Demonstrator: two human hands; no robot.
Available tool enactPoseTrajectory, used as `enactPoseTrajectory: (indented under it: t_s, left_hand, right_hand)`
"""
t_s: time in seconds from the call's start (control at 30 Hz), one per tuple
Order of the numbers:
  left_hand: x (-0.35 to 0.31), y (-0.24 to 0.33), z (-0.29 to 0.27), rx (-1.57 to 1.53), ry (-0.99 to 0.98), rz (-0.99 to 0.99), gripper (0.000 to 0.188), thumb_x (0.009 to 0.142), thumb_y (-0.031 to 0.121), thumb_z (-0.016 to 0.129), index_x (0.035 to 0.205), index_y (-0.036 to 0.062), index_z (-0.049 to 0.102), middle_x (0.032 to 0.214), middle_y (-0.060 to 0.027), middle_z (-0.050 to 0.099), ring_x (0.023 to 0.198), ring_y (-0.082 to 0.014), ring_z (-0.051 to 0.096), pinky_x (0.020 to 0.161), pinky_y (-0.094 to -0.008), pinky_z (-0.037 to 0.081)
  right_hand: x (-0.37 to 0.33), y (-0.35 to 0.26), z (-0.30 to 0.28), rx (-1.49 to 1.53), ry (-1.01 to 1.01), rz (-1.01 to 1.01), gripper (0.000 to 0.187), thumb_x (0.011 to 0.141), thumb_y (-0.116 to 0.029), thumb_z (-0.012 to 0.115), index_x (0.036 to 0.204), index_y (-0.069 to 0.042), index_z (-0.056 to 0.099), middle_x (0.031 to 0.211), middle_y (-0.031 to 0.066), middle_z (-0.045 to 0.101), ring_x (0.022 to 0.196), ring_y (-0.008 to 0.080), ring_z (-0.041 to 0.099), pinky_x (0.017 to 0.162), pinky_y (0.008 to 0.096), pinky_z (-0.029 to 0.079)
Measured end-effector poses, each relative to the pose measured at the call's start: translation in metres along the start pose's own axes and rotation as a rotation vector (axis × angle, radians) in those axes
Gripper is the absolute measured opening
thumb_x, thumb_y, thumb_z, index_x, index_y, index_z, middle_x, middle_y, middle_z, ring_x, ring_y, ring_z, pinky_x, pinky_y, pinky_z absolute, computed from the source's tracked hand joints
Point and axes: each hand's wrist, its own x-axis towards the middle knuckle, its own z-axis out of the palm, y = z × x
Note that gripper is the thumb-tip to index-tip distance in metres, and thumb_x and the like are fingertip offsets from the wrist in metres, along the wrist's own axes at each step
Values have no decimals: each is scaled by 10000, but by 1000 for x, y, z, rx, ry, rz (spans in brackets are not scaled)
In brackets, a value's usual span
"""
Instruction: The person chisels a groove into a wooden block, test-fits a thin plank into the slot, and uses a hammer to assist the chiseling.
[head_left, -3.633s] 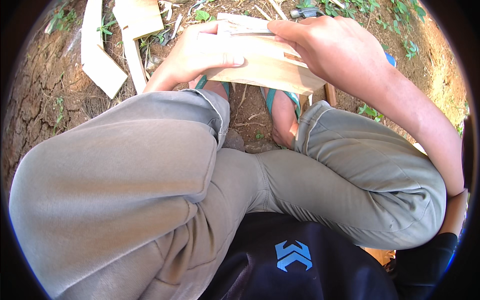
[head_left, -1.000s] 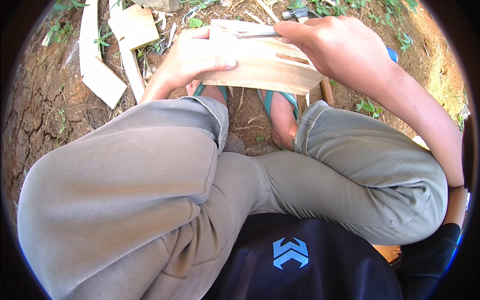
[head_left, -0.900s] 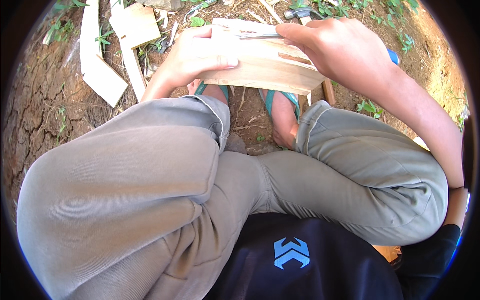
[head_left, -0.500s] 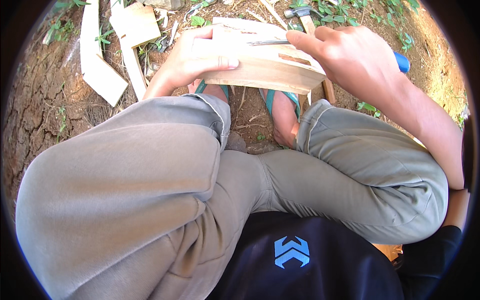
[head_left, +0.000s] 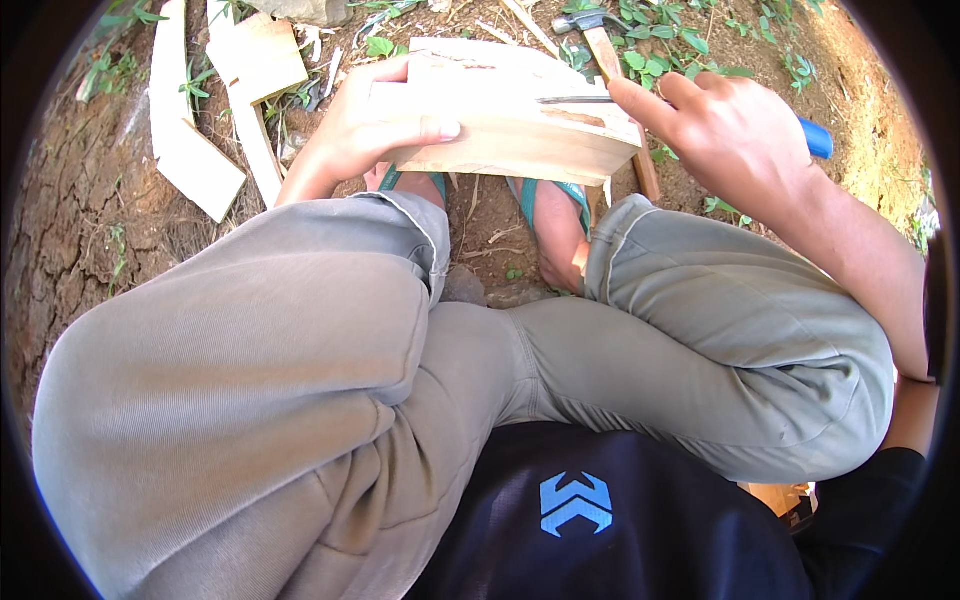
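A pale wooden block (head_left: 500,150) is held up above my feet, its near long face toward me. My left hand (head_left: 375,125) grips its left end, thumb lying along the top near edge. Rough, torn patches show on the upper face at the far edge and right end. My right hand (head_left: 725,130) is closed round a blue-handled tool (head_left: 817,139), with the forefinger stretched along it. Its thin metal shaft (head_left: 575,99) points left over the right part of the block. Whether the tip touches the wood, I cannot tell.
A hammer (head_left: 603,50) with a wooden handle lies on the ground beyond the block's right end. Several board offcuts (head_left: 200,168) lie at the far left, near a grey stone (head_left: 305,8). My feet in green-strapped sandals (head_left: 555,215) are below the block. Green plants (head_left: 660,50) grow at the back.
My right hand has drawn the tool to the right, so its tip sits nearer the block's right end. My left hand keeps its grip; the whole scene has shifted slightly left.
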Motion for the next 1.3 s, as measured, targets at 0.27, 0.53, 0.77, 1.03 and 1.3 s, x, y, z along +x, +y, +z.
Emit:
enactPoseTrajectory:
  t_s: [0.27,0.53,0.77,1.03,1.3]
  left_hand:
    - [2,-3,0,-14,-8,39,565,753,243,851,1223,-20,680,1091,-108,743,997,-164,688,929,-318,524]
    - [3,-9,-3,19,-18,66,567,748,228,855,1231,-11,680,1088,-106,743,997,-168,686,916,-324,523]
    - [0,-15,-4,57,-17,60,547,748,238,857,1203,-12,685,1064,-100,742,975,-163,685,895,-320,527]
    - [2,-11,-1,8,-32,78,462,753,205,843,1131,-18,700,1033,-102,737,954,-186,689,875,-328,532]
    - [0,-6,-4,19,1,52,532,739,249,854,1156,-24,666,1004,-77,702,931,-154,645,860,-307,514]
  right_hand:
    - [-20,12,14,1,9,-6,482,832,-132,651,1307,-130,568,795,89,651,671,276,728,521,407,584]
    - [-25,15,17,27,19,7,526,812,-119,658,1332,-150,585,772,83,643,663,274,724,522,404,578]
    - [-23,27,21,174,34,15,501,769,-98,702,1258,-189,648,743,62,659,632,277,714,524,401,564]
    - [-34,51,36,130,8,-48,507,768,-103,706,1257,-218,643,751,55,655,661,277,708,528,416,556]
    - [-89,75,78,187,3,45,411,827,-89,689,1226,-181,654,730,56,651,678,280,701,549,425,562]
